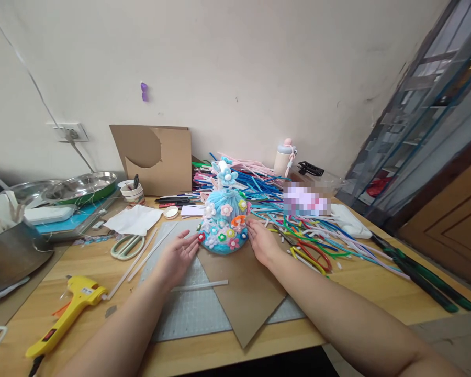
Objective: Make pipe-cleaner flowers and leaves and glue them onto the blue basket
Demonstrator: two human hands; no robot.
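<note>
Blue flower-covered decoration (224,203) upright on the table (196,358), at the far end of the cardboard (245,309). Left hand (180,255) at its 8 o'clock: spread wide, gripping nothing, fingertips by a red flower (201,237). Right hand (262,243) at its 4 o'clock: loosely opened, fingertips along the side (actual contact, either hand, can't tell). From the decoration: glue gun (68,313) 8 o'clock, well apart; bottle (283,158) 2 o'clock; pipe cleaners (255,181) 1 to 4.

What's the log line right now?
blue fuzzy dome-shaped flowered ornament: upright, between hands | left hand: open | right hand: alongside, contact unclear
</note>
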